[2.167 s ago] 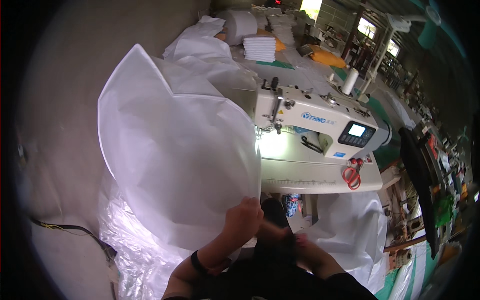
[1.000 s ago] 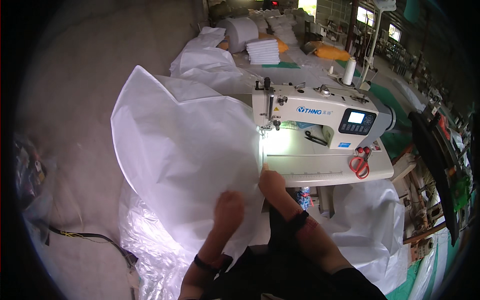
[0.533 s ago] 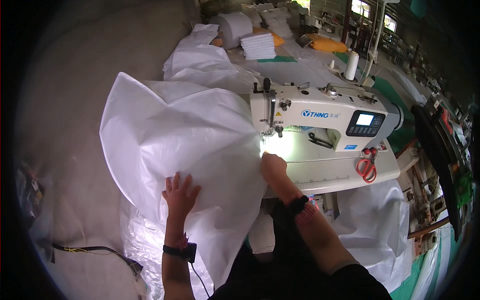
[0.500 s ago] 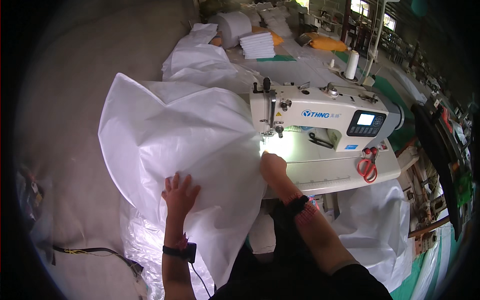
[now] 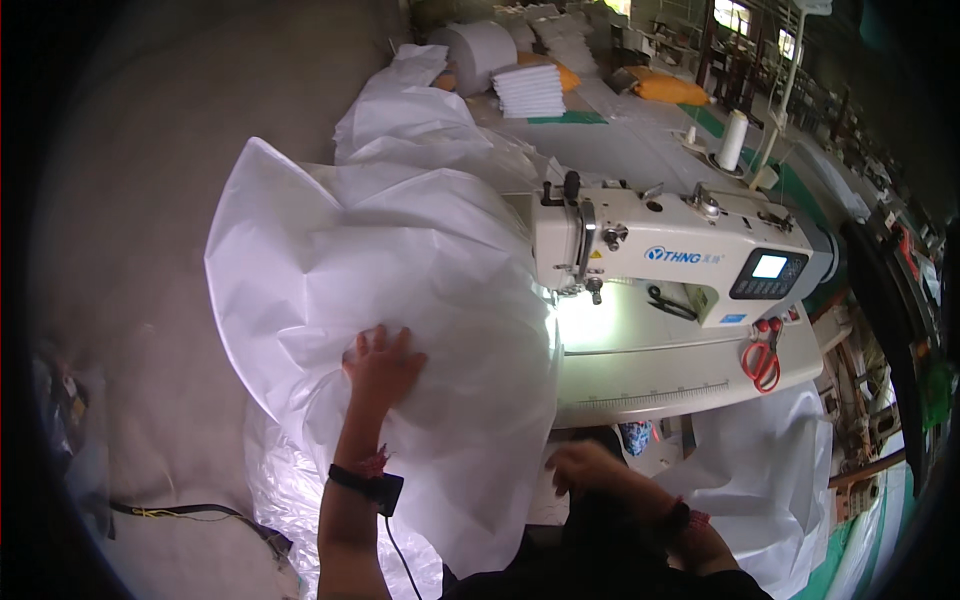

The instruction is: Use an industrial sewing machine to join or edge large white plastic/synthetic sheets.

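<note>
A large white plastic-looking sheet spreads over the left of the table, and its right edge runs under the needle end of the sewing machine. My left hand lies on the sheet with its fingers spread, pressing on its surface. My right hand is below the machine bed's front edge, close to the sheet's right border. Its fingers look bent but are smeared by motion, so I cannot tell whether they hold anything. The machine's lamp shines brightly on the bed beside the needle.
Red-handled scissors and small black thread snips lie on the machine bed. A thread cone stands behind the machine. Folded white stacks and an orange sack are farther back. More white sheeting hangs at the lower right.
My right hand has left the needle area and come down toward me, below the bed's edge. My left hand is still spread on the sheet. The whole view has shifted slightly.
</note>
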Demonstrator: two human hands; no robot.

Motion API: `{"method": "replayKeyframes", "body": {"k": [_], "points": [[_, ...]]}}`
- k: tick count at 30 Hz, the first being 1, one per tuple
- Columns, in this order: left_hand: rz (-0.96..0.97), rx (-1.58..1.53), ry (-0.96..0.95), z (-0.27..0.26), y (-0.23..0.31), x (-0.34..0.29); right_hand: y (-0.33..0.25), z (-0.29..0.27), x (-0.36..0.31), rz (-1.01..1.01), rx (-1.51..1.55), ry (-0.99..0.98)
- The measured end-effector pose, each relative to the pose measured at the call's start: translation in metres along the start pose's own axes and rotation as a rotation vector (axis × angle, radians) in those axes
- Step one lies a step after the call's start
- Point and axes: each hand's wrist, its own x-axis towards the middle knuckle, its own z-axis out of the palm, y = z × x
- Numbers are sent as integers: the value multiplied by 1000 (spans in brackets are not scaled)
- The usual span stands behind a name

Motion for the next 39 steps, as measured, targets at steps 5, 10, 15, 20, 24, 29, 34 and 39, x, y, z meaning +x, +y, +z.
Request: {"method": "replayKeyframes", "body": {"k": [5, 10, 15, 20, 24, 29, 34, 39], "points": [[101, -11, 71, -1, -1, -30, 17, 33, 97, -214, -27, 172], [27, -171, 505, -55, -5, -131, -58, 71, 142, -400, -105, 154], [-74, -117, 700, -68, -23, -165, -141, 98, 178, -547, -310, 190], [-125, -112, 291, -19, -62, -98, -179, 112, 225, -591, -510, 254], [-13, -230, 187, -2, -115, -12, -186, 118, 251, -614, -605, 269], [147, -434, 17, 11, -151, 36, -181, 131, 226, -825, -579, 160], [144, -302, 88, 17, -149, 11, -116, 148, 115, -933, -350, -247], [98, -311, 12, -2, -148, -16, -101, 166, 71, -547, 360, -299]]}}
